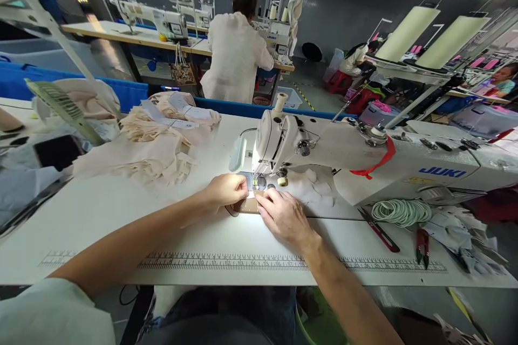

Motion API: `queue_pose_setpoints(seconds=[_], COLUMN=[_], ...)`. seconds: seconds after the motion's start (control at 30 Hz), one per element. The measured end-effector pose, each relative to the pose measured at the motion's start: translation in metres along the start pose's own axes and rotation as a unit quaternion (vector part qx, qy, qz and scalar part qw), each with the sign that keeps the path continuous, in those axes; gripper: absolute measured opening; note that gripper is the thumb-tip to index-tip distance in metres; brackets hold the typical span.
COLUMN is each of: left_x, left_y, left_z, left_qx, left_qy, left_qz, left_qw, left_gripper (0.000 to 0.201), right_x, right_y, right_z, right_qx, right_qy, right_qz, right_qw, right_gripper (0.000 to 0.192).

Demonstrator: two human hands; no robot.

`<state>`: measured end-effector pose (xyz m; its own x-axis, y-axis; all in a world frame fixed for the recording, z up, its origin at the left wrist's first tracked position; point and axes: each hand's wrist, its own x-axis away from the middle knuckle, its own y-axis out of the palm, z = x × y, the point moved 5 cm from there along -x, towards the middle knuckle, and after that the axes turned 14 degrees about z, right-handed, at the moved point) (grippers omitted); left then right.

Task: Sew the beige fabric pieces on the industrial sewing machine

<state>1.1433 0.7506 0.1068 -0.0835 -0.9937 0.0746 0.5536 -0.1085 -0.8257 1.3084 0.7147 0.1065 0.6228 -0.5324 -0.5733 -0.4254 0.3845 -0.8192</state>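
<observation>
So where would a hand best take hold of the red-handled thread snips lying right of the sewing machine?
By the red handles of the red-handled thread snips, coming from above. They lie flat on the white table with the dark blade tips pointing toward the near edge, so the wider handle end, farther from the person, looks the safest part to pinch.

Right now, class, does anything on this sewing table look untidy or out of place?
Yes. Loose paper scraps litter the table's right end beside the red snips, and the beige fabric pile lies rumpled at left.
</observation>
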Motion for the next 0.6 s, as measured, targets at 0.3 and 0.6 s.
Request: queue_pose_setpoints(seconds=[0.3, 0.6], left_x=[-0.0036, 0.0050], left_y=[0.0006, -0.0020], left_z=[0.0002, 0.0048], left_qx=[-0.012, -0.115], left_qy=[0.009, 0.129], left_qz=[-0.001, 0.105], left_qw=[1.000, 0.979], left_gripper=[0.013, 0.013], right_x=[0.0000, -0.0042], right_y=[0.0037, 0.0042], right_z=[-0.0029, -0.0084], right_qx=[0.010, 0.009], right_qy=[-0.012, -0.029], right_qz=[0.003, 0.007], right_qw=[1.000, 1.000], right_gripper=[0.032, 0.029])
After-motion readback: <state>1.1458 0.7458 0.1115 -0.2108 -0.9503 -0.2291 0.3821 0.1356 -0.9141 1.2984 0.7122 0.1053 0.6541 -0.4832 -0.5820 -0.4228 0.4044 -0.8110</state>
